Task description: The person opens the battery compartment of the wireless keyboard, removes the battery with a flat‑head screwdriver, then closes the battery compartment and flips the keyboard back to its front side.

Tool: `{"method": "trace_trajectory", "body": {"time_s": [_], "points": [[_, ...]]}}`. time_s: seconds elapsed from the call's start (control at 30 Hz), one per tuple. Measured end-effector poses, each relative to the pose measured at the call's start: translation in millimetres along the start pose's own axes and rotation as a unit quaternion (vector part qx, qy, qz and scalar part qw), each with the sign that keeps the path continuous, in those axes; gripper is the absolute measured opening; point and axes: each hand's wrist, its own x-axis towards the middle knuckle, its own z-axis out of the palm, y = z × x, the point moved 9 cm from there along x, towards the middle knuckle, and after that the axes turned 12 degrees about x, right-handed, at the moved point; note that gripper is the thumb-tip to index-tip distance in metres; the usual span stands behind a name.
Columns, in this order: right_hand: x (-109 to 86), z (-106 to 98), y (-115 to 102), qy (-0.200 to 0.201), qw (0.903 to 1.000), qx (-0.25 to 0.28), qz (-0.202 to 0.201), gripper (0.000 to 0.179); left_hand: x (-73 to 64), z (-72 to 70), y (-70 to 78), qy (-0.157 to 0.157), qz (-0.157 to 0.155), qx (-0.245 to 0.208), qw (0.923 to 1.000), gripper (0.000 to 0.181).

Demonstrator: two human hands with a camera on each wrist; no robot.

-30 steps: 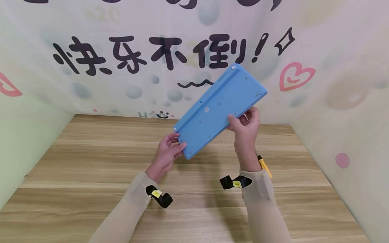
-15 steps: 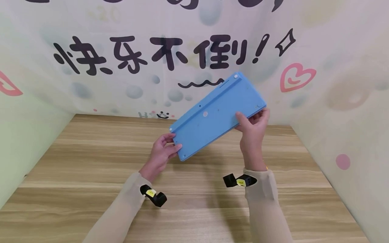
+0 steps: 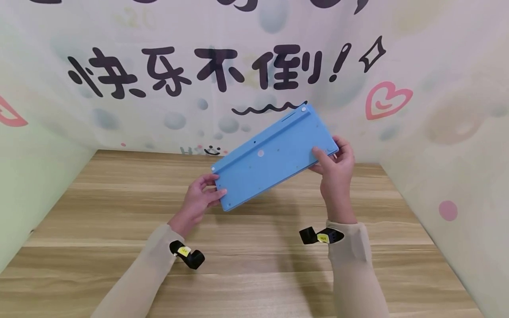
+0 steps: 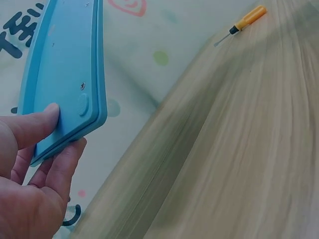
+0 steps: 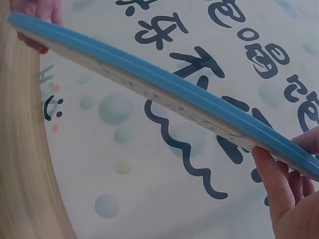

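A blue keyboard [image 3: 274,163] is held up in the air with its underside towards the head camera. It tilts, its right end higher than its left. My left hand [image 3: 199,196] pinches the lower left end between thumb and fingers. On the other side, my right hand [image 3: 337,179] grips the near edge close to the right corner, its thumb on the underside. Seen edge-on in the right wrist view, the keyboard [image 5: 164,82] shows a pale keyed face turned away. Small screws and round feet dot the underside; one screw [image 4: 82,86] is plain in the left wrist view.
A yellow-handled screwdriver [image 4: 249,18] lies on the wood-grain table [image 3: 238,265]; in the head view it is out of sight, where my right arm is. Behind the table hangs a printed cloth [image 3: 159,106] with large black lettering, and pale walls flank both sides.
Both hands have brought the keyboard lower and flatter. Its left end moved left, and my right hand slid along the edge towards the right corner. The screwdriver became hidden in the head view.
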Motion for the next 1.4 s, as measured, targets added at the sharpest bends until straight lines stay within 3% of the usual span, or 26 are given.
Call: {"method": "trace_trajectory", "body": {"time_s": [0.33,0.57,0.9,1.03,1.2,1.4], "points": [[0.8,-10.0,12.8,-0.013,0.9982,-0.050,0.030,0.036,-2.3,-19.0,6.2,-0.003,-0.001,0.061,0.9982,0.048],[0.1,-18.0,18.7,-0.029,0.9952,-0.085,0.038,0.039,-5.7,-33.1,21.1,-0.011,0.014,0.118,0.9928,0.049],[-0.9,-27.7,32.0,-0.061,0.9854,-0.139,0.078,0.043,-8.1,-44.5,36.1,-0.018,0.001,0.179,0.9838,0.051],[-1.1,-32.1,38.6,-0.090,0.9762,-0.174,0.094,0.045,-8.3,-45.9,38.5,-0.026,0.000,0.194,0.9807,0.051],[-2.8,-38.8,49.0,-0.138,0.9540,-0.237,0.121,0.049,-6.7,-45.9,38.1,-0.038,-0.010,0.210,0.9770,0.051],[-5.5,-54.2,67.0,-0.168,0.9324,-0.264,0.181,0.054,-4.6,-42.2,35.2,-0.049,-0.015,0.223,0.9736,0.050]]}}
